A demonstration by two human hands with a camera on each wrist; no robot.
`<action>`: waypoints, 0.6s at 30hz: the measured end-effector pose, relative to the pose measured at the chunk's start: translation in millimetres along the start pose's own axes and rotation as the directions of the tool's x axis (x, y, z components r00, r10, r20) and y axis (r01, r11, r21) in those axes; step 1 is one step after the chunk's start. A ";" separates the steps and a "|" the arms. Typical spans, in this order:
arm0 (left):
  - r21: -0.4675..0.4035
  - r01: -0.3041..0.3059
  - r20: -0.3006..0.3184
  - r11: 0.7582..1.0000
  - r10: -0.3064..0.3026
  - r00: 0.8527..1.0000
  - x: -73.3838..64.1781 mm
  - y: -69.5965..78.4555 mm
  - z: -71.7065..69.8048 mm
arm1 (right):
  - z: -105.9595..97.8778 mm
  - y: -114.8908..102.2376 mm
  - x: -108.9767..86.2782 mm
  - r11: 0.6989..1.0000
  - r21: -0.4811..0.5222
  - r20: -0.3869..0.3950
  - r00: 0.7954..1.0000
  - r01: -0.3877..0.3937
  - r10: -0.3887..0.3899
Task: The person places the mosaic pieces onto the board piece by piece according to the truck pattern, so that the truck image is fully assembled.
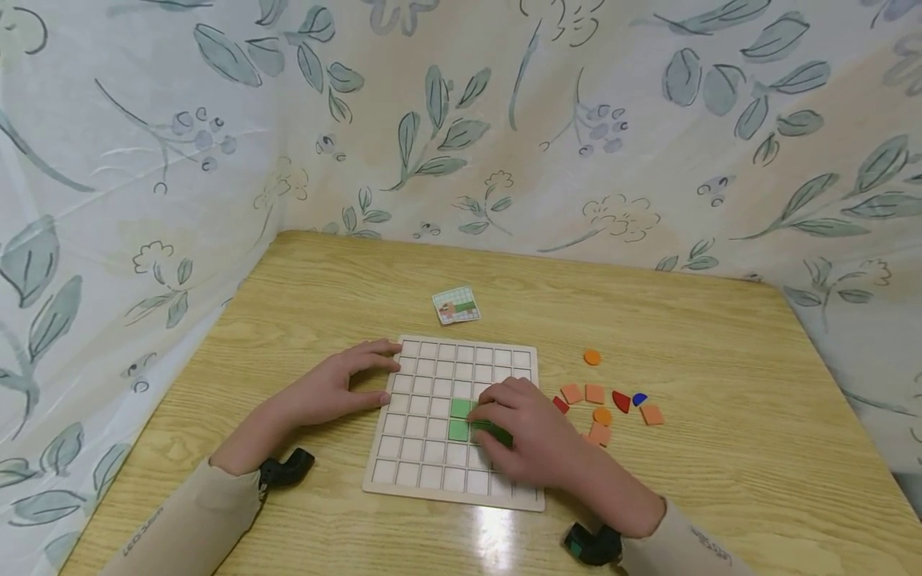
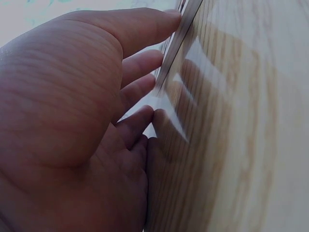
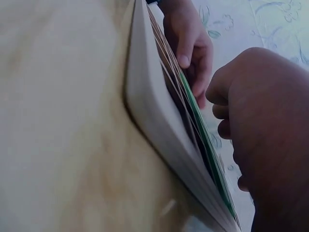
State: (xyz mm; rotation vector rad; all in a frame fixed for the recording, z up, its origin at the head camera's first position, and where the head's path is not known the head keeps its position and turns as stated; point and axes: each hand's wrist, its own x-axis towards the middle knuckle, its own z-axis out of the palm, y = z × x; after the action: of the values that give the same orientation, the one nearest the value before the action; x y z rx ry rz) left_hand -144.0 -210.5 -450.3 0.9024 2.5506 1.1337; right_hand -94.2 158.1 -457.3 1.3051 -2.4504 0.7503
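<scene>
A pale board (image 1: 389, 490) with a grid of square recesses lies on the table. Several green square tiles (image 1: 461, 409) sit in its recesses right of the middle. My left hand (image 1: 338, 390) rests at the board's left edge, its fingertips on the rim and thumb beside it; in the left wrist view the fingers are loosely spread along the edge. Over the green tiles is my right hand (image 1: 529, 436), fingers bent down toward them with the tips on or close over the tiles. It covers part of the board's right side, and no piece shows between its fingers.
Beyond the board lies a small picture card (image 1: 456, 306) with a gridded design. Right of the board are loose pieces: several orange squares (image 1: 594, 394), orange circles (image 1: 592, 358), red quarter pieces (image 1: 622, 402) and a blue half circle (image 1: 639, 399). Floral cloth (image 1: 461, 152) hangs behind the table.
</scene>
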 end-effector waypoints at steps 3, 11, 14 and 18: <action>-0.009 0.009 0.006 1.000 -0.009 1.000 0.4 -0.1 -0.3 | -4.2 6.0 -3.9 1.000 -0.024 -0.022 1.000 -0.013 0.013; -0.006 0.023 0.015 1.000 -0.023 1.000 1.3 -3.0 -0.3 | -18.3 33.4 -24.3 0.996 -0.065 -0.080 0.995 -0.065 0.060; -0.007 0.025 0.015 1.000 -0.025 1.000 0.9 -3.1 -0.1 | -26.8 42.3 -33.5 0.991 -0.088 -0.097 0.991 -0.102 0.093; -0.011 0.026 0.014 1.000 -0.026 1.000 0.5 -3.0 0.2 | -37.0 54.7 -46.7 0.981 -0.130 -0.127 0.984 -0.143 0.126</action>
State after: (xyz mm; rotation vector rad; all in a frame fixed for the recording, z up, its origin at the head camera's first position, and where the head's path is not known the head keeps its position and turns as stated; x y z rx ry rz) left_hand -145.7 -211.7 -452.6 0.8685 2.5346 1.1292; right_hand -113.7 236.3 -465.3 1.0236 -2.4649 0.6551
